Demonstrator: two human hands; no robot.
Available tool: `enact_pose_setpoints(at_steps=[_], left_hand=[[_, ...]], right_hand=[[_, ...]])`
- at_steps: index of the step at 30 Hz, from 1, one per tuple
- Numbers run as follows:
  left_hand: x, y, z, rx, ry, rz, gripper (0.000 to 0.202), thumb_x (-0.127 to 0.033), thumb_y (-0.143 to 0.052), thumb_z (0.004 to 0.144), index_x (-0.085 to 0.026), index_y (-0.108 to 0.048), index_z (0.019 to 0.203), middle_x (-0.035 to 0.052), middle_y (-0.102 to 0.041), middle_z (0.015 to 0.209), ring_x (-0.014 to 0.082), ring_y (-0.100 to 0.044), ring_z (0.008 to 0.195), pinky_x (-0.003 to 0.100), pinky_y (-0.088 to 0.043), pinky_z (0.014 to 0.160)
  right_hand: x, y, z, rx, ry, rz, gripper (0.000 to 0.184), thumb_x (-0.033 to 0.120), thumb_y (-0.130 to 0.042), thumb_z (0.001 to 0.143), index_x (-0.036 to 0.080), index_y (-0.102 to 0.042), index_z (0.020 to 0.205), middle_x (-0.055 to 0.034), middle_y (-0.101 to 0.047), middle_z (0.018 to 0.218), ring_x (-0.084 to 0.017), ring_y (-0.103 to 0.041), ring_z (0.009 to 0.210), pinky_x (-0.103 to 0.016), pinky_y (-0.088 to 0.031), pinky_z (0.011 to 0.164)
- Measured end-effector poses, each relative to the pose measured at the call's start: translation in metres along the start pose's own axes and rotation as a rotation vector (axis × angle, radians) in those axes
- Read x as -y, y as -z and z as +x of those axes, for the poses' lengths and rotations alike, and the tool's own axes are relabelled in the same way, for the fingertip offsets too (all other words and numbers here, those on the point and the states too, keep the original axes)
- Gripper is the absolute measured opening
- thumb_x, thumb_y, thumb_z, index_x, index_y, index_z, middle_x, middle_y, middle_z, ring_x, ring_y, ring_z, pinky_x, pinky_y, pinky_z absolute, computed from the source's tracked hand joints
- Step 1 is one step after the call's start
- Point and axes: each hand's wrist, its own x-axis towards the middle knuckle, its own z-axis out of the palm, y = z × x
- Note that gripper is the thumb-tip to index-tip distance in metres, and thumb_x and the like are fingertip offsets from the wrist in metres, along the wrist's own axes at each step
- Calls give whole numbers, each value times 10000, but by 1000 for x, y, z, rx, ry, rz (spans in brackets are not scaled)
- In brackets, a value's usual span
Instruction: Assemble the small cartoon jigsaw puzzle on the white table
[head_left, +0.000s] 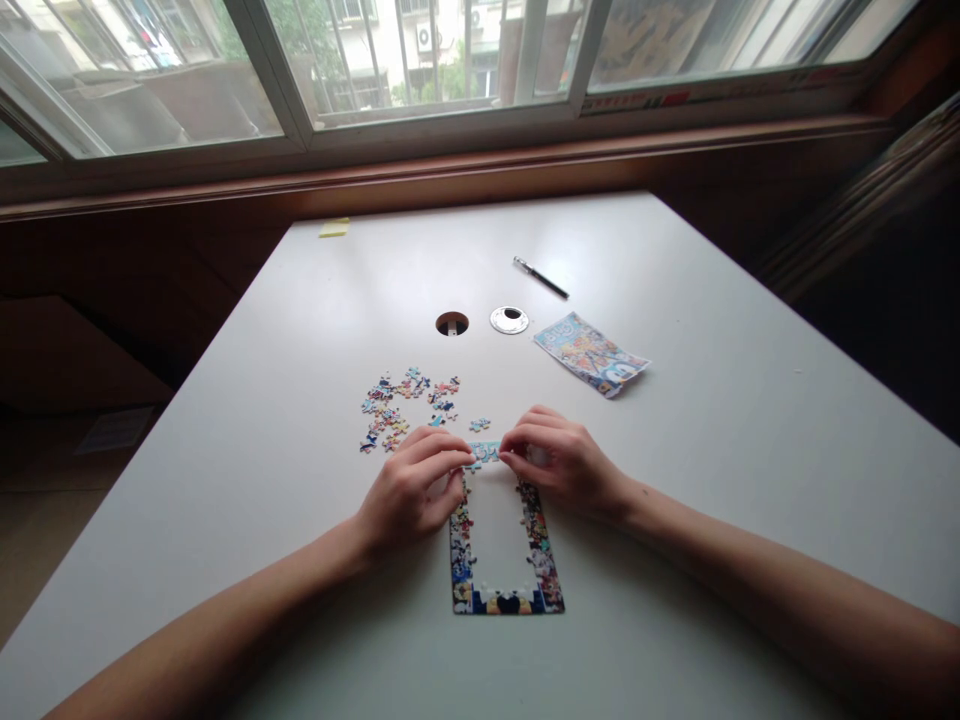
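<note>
bare forearms (247, 615) lead to the left hand (416, 480) and right hand (559, 455), both nearly closed, touching a multicoloured, hollow rectangular jigsaw border (541, 560); whether they pinch it, one cannot tell.

A black pen (541, 278) lies slantwise on the white table (697, 350), just beyond a round silver grommet cover (499, 325), which sits beside an open cable hole (452, 324). A yellow sticky note (334, 228) lies at the far left corner. Behind runs a wooden windowsill (465, 171) below a sliding window (296, 110); outside are metal bars (373, 60), green foliage (450, 82) and an air-conditioner unit (429, 38).
</note>
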Motion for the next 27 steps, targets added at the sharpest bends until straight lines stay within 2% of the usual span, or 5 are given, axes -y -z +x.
enact_pose_setpoints(at_steps=[8, 27], left_hand=[[2, -3, -4, 104, -4, 35, 213, -74, -549, 859, -170, -654, 1017, 77, -660, 1034, 210, -560, 997, 401, -512, 894], [-1, -3, -1, 156, -17, 49, 261, -96, -540, 865, -185, -661, 1078, 91, -650, 1050, 224, -549, 1018, 415, -510, 914]], right_hand=[[0, -2, -2, 45, -19, -19, 78, 101, -641, 810, 174, -670, 806, -33, -630, 715, -164, -526, 717, -301, -456, 682], [-2, -3, -2, 69, -17, -44, 74, 106, -648, 803, 176, -669, 793, -30, -620, 700, -168, -521, 717, -301, -453, 681]])
